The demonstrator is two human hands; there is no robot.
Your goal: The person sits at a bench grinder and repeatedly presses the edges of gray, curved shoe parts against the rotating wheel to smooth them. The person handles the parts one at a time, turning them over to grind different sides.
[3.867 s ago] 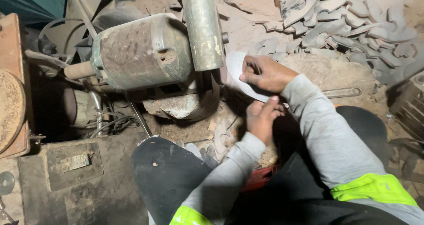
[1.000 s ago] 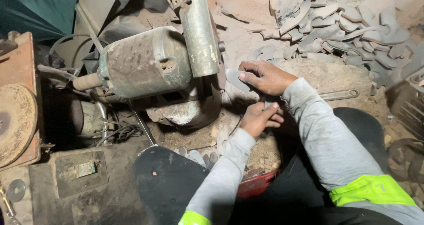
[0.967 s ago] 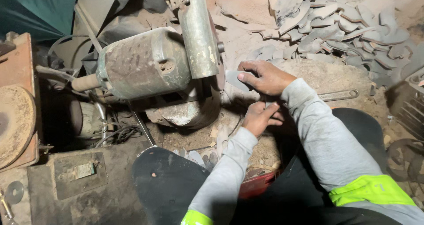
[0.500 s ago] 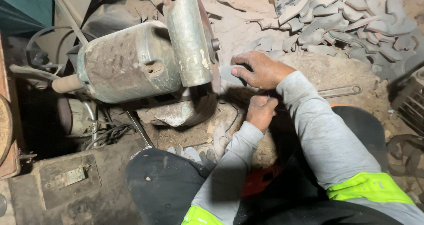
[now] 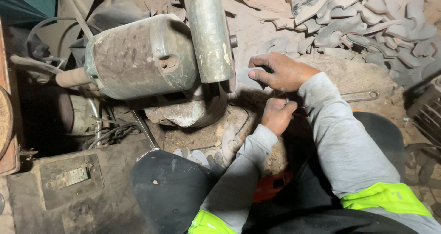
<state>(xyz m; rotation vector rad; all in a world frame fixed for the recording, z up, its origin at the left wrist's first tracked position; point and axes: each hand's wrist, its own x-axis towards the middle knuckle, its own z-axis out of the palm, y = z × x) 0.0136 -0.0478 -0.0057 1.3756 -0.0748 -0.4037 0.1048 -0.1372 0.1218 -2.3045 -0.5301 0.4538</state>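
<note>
As hands close in, right hand now pressing pale piece beside grinder wheel

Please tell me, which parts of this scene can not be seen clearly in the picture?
- Head view: the grey piece is mostly covered by the right hand.
- The left hand: its fingertips are hidden under the right wrist.
- The grinder motor: its wheel is hidden behind the guard.

R hand is reaching forward, palm down, fingers curling w/ thumb pinching underneath. L hand is sitting just below it, knuckles up, fingers tucked under. Both forearms are angling up from bottom, in grey sleeves.
</note>
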